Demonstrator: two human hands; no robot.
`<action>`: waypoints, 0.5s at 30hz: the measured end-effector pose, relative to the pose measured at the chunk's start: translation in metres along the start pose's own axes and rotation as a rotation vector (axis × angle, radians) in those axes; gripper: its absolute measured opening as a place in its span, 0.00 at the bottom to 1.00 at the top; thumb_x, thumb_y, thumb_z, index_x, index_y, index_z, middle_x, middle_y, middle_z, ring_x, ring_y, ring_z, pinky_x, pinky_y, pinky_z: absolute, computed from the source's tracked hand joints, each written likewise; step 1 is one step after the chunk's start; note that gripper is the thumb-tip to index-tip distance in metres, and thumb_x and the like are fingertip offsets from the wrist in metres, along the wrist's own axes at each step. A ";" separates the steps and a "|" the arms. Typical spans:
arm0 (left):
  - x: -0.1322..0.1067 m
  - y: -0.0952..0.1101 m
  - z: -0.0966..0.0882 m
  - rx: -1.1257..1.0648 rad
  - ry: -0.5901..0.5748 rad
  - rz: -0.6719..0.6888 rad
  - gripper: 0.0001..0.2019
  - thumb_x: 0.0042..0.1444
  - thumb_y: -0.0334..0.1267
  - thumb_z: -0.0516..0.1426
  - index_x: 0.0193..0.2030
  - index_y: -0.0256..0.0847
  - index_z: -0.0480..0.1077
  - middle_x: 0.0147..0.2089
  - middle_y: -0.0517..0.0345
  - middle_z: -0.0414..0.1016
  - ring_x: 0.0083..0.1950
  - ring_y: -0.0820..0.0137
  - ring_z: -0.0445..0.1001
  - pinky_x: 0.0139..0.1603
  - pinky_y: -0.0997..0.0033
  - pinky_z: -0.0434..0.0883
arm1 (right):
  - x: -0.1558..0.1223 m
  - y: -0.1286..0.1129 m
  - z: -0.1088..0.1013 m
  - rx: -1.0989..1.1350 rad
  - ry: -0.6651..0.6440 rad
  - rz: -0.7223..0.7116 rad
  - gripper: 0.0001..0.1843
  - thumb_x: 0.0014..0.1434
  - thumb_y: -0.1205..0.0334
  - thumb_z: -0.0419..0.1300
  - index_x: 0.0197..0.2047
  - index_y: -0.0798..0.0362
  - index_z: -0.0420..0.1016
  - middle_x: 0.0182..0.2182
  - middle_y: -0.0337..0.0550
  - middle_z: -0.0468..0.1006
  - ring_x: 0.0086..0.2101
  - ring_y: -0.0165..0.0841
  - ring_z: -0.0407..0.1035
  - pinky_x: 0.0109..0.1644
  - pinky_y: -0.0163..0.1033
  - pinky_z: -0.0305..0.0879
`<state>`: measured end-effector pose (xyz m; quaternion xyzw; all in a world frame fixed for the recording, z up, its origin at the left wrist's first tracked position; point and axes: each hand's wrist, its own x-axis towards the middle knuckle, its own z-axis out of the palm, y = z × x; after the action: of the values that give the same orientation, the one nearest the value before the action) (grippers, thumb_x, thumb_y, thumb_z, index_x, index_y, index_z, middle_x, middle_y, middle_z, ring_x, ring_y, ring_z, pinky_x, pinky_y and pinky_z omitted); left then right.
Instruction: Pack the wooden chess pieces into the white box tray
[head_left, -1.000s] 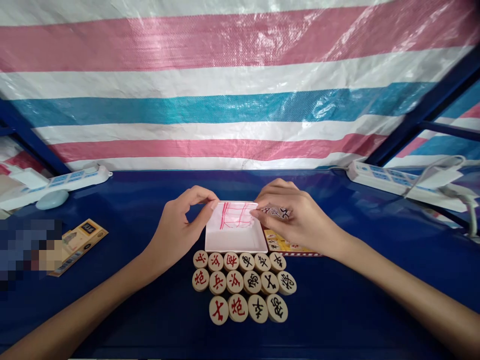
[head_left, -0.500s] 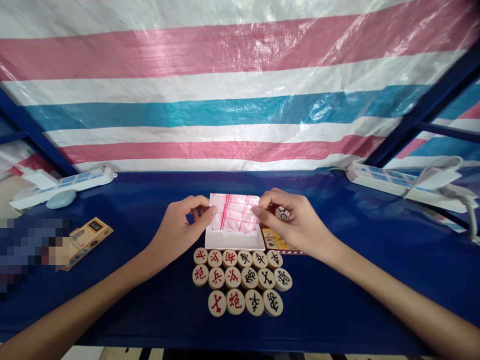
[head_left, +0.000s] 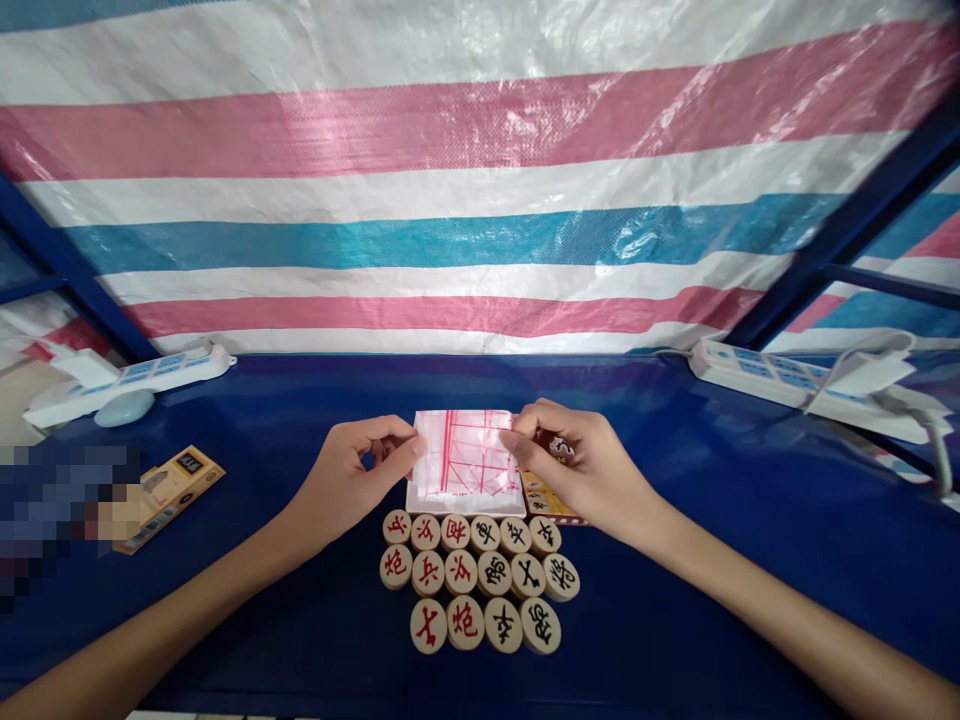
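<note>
A folded plastic chessboard sheet (head_left: 466,455), white with red lines, is pinched at both sides. My left hand (head_left: 369,465) grips its left edge between thumb and fingers. My right hand (head_left: 571,455) pinches its right edge. Behind and under the sheet, a white box tray (head_left: 465,505) shows only its near rim. Below the tray stand stacked Chinese chess pieces (head_left: 460,572) in three rows, red characters on the left and black on the right. Partly covered by my right hand, a yellow and dark red box lid (head_left: 553,500) lies beside the tray.
White power strips lie at the left (head_left: 142,380) and right (head_left: 795,385) of the blue table (head_left: 285,640). A pale rounded object (head_left: 125,408) and a yellow printed packet (head_left: 176,490) are at the left. Striped plastic sheeting (head_left: 420,240) hangs behind.
Both hands have lowered the chessboard sheet over the tray, covering more of it. The whole view has shifted slightly, with the table appearing lower.
</note>
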<state>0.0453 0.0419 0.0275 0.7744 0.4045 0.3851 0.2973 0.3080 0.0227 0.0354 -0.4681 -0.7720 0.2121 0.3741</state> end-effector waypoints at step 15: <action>0.001 -0.002 -0.001 0.016 -0.050 -0.010 0.13 0.65 0.44 0.54 0.32 0.40 0.72 0.26 0.62 0.69 0.28 0.74 0.65 0.28 0.73 0.61 | -0.003 -0.001 0.004 0.058 0.030 0.013 0.18 0.66 0.54 0.57 0.26 0.51 0.64 0.25 0.37 0.67 0.27 0.28 0.61 0.29 0.37 0.56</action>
<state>0.0440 0.0444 0.0267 0.7840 0.4039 0.3610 0.3031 0.3049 0.0198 0.0327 -0.4651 -0.7569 0.2297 0.3975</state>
